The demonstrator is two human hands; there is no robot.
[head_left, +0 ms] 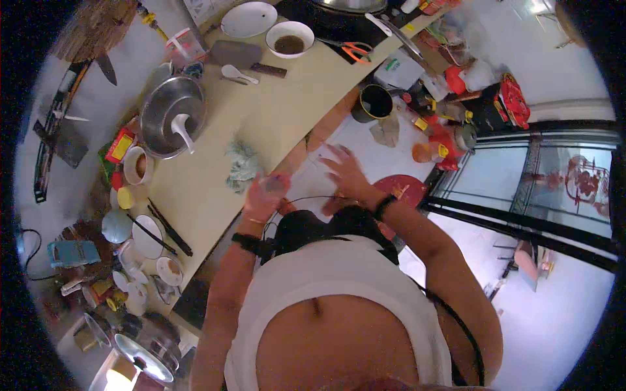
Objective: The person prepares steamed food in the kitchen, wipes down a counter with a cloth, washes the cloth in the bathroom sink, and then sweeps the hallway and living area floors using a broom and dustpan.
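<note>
My left hand (261,199) is at the counter's edge, its fingers curled around or over a small grey object that I cannot make out, just beside a crumpled pale green cloth (240,163). My right hand (349,173) hangs out past the edge over the floor with its fingers spread and nothing in them. Behind the cloth a steel bowl (160,111) holds a white ladle (182,130). Farther back lie a cleaver (235,53), a white spoon (236,73), a bowl of dark liquid (289,39) and orange-handled scissors (358,52).
The counter (212,195) runs diagonally, crowded at its left with plates (149,236) and containers. On the floor (326,156) stand a dark bucket (372,103), bottles, bags and a round red object (404,189). A dark-framed glass door (535,176) is at the right.
</note>
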